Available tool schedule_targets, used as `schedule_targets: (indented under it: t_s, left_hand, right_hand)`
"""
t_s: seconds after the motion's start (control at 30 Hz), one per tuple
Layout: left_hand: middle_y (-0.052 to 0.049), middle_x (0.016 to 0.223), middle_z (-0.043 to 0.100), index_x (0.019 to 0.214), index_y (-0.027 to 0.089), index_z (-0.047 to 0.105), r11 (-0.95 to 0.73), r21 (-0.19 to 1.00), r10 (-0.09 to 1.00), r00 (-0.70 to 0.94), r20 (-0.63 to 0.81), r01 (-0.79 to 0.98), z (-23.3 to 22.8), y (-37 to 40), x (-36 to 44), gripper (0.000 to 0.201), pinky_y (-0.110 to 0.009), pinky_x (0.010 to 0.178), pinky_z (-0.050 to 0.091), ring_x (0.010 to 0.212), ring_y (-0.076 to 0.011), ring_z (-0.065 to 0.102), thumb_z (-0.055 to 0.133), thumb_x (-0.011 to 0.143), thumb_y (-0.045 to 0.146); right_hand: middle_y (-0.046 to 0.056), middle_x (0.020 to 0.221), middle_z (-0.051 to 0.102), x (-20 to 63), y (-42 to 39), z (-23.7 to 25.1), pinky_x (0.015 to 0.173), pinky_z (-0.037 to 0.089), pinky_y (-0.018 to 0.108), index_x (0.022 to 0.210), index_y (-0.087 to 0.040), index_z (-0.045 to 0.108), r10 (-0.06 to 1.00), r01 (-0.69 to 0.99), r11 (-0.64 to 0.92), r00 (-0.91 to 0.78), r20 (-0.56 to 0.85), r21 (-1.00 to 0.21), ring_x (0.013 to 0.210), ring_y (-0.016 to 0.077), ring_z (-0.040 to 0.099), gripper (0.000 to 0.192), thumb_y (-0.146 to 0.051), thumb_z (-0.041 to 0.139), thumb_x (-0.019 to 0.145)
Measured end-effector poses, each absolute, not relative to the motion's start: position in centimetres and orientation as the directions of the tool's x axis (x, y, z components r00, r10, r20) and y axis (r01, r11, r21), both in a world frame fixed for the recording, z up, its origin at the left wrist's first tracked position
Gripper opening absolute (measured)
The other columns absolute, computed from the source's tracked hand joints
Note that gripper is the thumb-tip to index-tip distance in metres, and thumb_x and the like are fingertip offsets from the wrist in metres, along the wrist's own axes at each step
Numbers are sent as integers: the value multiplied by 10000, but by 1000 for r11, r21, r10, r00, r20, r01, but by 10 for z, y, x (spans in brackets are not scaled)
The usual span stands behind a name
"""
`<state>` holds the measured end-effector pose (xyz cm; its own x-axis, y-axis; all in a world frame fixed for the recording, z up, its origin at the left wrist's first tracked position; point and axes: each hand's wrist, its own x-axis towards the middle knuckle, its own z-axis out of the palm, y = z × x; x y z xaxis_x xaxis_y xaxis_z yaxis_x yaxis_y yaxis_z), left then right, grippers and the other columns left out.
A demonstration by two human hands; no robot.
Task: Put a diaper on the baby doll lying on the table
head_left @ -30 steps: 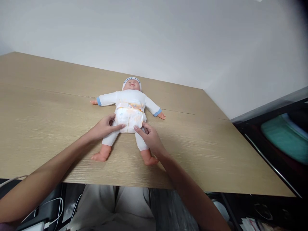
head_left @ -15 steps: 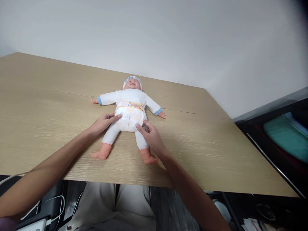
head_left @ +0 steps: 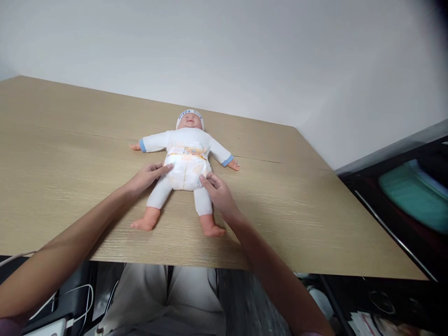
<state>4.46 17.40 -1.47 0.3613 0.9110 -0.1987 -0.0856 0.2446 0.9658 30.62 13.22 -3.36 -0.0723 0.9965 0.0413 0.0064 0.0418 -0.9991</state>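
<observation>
The doll [head_left: 189, 136] lay face up on the table [head_left: 70, 163] in a diaper [head_left: 185, 172], seemingly light and soft, best held by its side edges, where the right hand [head_left: 220, 193] pinched it and the loosely curled left hand [head_left: 145, 180] touched it, grip unclear.

Pale wood-grain surface [head_left: 280, 210], thin seam running across. Light wall [head_left: 210, 46] behind. Far right: teal object [head_left: 416, 198], blurred, identity unclear. Low right: papers [head_left: 362, 324]. Low left: white cable [head_left: 92, 295], connector at white device [head_left: 49, 329].

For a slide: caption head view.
Left hand and right hand touch a white printed diaper on a white-clothed doll, tan wooden table.
</observation>
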Motion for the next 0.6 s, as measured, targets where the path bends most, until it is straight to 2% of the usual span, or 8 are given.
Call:
schedule_targets:
  t_s: [0.2, 0.4, 0.6]
  left_hand:
    - [-89, 1030, 819, 1050, 174, 791, 205, 979, 915, 358, -186, -16, -12, 174, 45, 534, -306, 742, 511, 859, -217, 699, 898, 858, 660]
    - [-69, 1004, 808, 1028, 174, 778, 177, 983, 927, 329, -180, 40, -8, 170, 46, 545, -293, 734, 481, 856, -211, 682, 888, 862, 681]
    - [-107, 1143, 837, 1135, 167, 804, 153, 988, 923, 356, -149, 17, -12, 169, 47, 588, -309, 793, 530, 956, -244, 737, 874, 876, 690]
  right_hand:
    - [-21, 814, 549, 306, 136, -37, 746, 399, 328, 805, -258, 532, 999, -7, 19, -51, 20, -1000, 793, 183, 471, 569, -754, 806, 854]
    - [-18, 817, 578, 308, 138, -40, 740, 403, 322, 804, -251, 566, 999, 6, 15, -36, 15, -1000, 788, 180, 487, 555, -755, 789, 868]
    - [6, 901, 680, 308, 140, -39, 808, 472, 335, 843, -254, 627, 1000, -2, -4, -31, -4, -1000, 859, 207, 568, 541, -771, 784, 848]
